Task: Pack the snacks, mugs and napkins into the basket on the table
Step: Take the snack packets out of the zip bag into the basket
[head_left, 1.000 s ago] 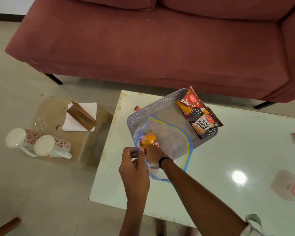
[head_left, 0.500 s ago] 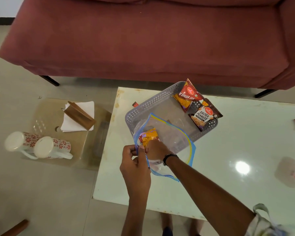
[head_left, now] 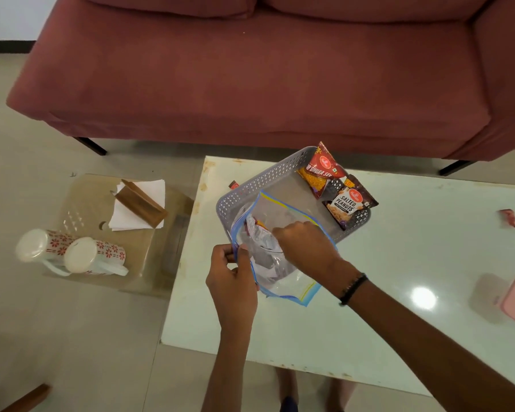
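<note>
Two hands bagging: left [head_left: 232, 281] pinches bag [head_left: 283, 281] rim, right [head_left: 305, 248] grips packet [head_left: 260, 234] (mugs [head_left: 72, 254] next, probably).

Grey perforated basket [head_left: 259, 185] on table holds two snack packets [head_left: 336, 185].

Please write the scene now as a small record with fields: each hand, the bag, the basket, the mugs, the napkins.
left hand: pinches the edge of the zip bag
right hand: inside the bag's mouth, pushing a snack packet in
basket: grey, on the white table, holds two snack packets: bhujia sev, salted peanuts
mugs: two, lying on a low stool
napkins: on the stool, under a wooden holder
</note>
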A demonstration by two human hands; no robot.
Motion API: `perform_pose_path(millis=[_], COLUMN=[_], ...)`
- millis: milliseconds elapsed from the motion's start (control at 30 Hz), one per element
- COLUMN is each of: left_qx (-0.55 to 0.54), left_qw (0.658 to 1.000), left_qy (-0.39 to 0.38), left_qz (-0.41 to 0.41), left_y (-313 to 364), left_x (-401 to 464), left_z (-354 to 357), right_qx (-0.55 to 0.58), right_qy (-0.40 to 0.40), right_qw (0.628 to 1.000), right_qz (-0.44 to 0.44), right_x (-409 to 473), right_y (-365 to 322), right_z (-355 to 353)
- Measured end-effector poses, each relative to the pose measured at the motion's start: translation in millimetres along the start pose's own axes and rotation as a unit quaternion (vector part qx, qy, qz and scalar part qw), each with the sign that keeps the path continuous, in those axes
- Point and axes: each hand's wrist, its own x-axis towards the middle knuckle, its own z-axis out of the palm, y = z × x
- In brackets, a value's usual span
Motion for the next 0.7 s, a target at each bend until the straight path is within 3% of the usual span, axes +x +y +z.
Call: perform_pose_path(millis=[100, 167, 300, 400, 567, 700], left_qx=[-0.004, -0.013, -0.028, -0.016, -0.037, -0.056], left_qw=[1.0, 1.0, 1.0, 1.0, 0.998, 0.995], left_qy=[0.003, 0.006, 0.003, -0.008, 0.011, 0.032], left_qz=[-0.003, -0.008, -0.008, -0.005, -0.04, -0.073], left_y=[10, 17, 23, 19, 9, 1], left_x=[2, 2, 1, 1, 8, 26], left_z=[1, 2, 5, 8, 2, -12], right_qx=[0.068, 0.106, -0.016, -0.034, 0.083, 0.062], right_qy=[0.139, 0.183, 0.228, 0.295, 0.434, 0.469], right_qw=[0.988, 0.976, 0.963, 0.939, 0.889, 0.877], right_qz=[-0.028, -0.056, -0.143, -0.174, -0.117, -0.086], right_x=[-27, -44, -70, -79, -78, -68], right_y=[11, 17, 28, 35, 57, 82], right_z=[-28, -44, -86, -115, -142, -145])
